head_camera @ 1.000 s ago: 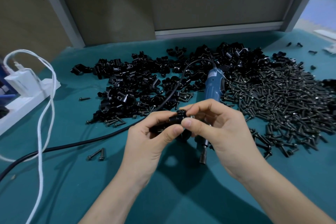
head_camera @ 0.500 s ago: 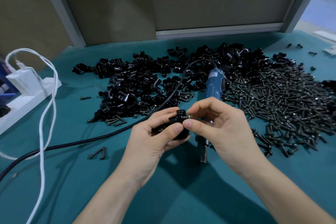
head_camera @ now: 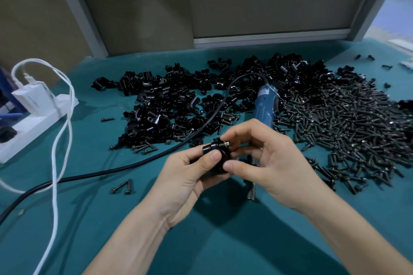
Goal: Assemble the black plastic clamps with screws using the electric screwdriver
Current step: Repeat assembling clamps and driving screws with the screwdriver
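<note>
Black clamps [head_camera: 169, 105], dark screws [head_camera: 348, 123], blue screwdriver [head_camera: 264, 105], teal table [head_camera: 223, 241], white cable [head_camera: 55, 140].

Two hands hold a black clamp [head_camera: 215, 156] over a teal desk [head_camera: 223, 241]; left hand [head_camera: 190, 176] grips it, right hand [head_camera: 274, 163] pinches a protruding screw [head_camera: 224, 144].

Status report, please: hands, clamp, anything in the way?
Left hand grips black clamp. Right hand pinches screw, partly in clamp. Electric screwdriver lies on table beneath hands.

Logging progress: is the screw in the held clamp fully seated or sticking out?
Sticking out. Bare thread on the screw shows between its head and the clamp, which the left hand holds.
</note>
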The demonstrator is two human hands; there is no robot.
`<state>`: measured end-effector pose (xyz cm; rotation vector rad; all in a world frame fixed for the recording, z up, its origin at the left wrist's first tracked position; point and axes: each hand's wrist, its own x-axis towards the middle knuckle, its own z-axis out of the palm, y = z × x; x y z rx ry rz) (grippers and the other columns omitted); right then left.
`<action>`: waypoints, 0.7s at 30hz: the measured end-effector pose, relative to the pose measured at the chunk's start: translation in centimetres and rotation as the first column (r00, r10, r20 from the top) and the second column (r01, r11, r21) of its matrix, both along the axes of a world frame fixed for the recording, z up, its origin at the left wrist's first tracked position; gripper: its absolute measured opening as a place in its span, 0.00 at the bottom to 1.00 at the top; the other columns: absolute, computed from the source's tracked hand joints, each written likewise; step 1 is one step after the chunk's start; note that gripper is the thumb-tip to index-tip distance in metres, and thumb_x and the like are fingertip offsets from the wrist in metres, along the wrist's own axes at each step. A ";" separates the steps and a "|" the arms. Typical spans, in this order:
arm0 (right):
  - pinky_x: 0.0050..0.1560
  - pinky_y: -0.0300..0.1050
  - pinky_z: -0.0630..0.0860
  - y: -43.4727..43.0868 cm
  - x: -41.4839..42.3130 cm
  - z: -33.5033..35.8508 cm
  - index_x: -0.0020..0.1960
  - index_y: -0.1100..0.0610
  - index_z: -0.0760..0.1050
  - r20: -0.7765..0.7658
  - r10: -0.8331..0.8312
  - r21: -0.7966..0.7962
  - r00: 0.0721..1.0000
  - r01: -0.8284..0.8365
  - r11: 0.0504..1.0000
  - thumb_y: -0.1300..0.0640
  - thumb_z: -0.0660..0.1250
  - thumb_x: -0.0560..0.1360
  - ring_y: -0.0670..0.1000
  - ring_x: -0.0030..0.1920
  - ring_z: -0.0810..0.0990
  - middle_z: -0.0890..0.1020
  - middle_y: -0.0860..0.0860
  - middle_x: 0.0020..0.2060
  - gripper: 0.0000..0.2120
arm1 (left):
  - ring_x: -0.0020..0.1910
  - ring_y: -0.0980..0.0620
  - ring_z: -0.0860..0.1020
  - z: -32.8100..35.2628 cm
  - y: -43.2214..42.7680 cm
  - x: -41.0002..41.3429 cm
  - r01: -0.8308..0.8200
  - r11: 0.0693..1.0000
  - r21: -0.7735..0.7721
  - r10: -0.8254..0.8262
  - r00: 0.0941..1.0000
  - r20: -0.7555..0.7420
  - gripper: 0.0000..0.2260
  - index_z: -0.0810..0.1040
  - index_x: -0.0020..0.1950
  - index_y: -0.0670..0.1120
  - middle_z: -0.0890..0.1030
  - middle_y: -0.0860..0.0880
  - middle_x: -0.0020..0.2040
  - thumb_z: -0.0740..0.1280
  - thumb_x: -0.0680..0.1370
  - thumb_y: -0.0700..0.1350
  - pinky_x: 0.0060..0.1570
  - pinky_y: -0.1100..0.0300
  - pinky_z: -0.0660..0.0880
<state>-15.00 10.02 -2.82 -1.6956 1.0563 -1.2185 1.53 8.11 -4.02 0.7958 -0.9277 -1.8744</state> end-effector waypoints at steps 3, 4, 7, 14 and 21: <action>0.53 0.47 0.79 0.1 -0.2 0.0 0.51 0.48 0.78 -0.033 -0.009 -0.007 0.999 0.009 1.000 0.59 0.74 0.67 0.52 0.51 0.80 0.79 0.46 0.47 0.15 | 0.40 0.52 0.84 0.1 0.0 0.1 0.011 1.000 0.022 -0.011 1.000 -0.005 0.12 0.86 0.45 0.40 0.85 0.42 0.44 0.70 0.65 0.44 0.38 0.62 0.80; 0.53 0.48 0.79 0.1 -0.2 0.0 0.51 0.48 0.78 -0.050 -0.011 -0.006 0.999 0.011 1.000 0.59 0.74 0.67 0.52 0.50 0.80 0.79 0.45 0.47 0.15 | 0.40 0.51 0.84 0.1 -0.1 0.1 0.018 0.999 0.033 -0.018 1.000 -0.007 0.13 0.86 0.45 0.39 0.85 0.41 0.45 0.70 0.65 0.44 0.39 0.61 0.81; 0.52 0.44 0.78 0.0 -0.2 -0.1 0.51 0.48 0.78 -0.038 0.002 -0.005 0.999 -0.002 1.000 0.59 0.74 0.67 0.50 0.50 0.80 0.78 0.44 0.46 0.15 | 0.43 0.48 0.84 0.0 -0.2 0.2 0.037 0.998 0.046 -0.037 0.999 -0.013 0.14 0.85 0.47 0.37 0.85 0.39 0.48 0.70 0.66 0.43 0.39 0.59 0.81; 0.53 0.40 0.77 -0.2 -0.4 -0.4 0.51 0.52 0.79 -0.030 0.027 -0.024 0.999 -0.028 0.999 0.65 0.75 0.68 0.51 0.51 0.80 0.78 0.46 0.47 0.15 | 0.46 0.49 0.84 -0.3 -0.3 0.3 0.044 0.999 0.000 -0.044 0.999 0.022 0.15 0.85 0.48 0.38 0.85 0.39 0.50 0.73 0.64 0.44 0.42 0.60 0.81; 0.45 0.36 0.80 -1.3 -3.5 1.4 0.50 0.48 0.80 -0.042 -0.320 0.019 0.946 0.321 0.947 0.48 0.74 0.67 0.45 0.40 0.84 0.84 0.46 0.42 0.13 | 0.47 0.47 0.85 -1.0 -0.5 0.0 0.024 0.999 0.039 -0.023 1.000 -0.009 0.10 0.86 0.42 0.38 0.85 0.39 0.45 0.73 0.63 0.39 0.40 0.58 0.81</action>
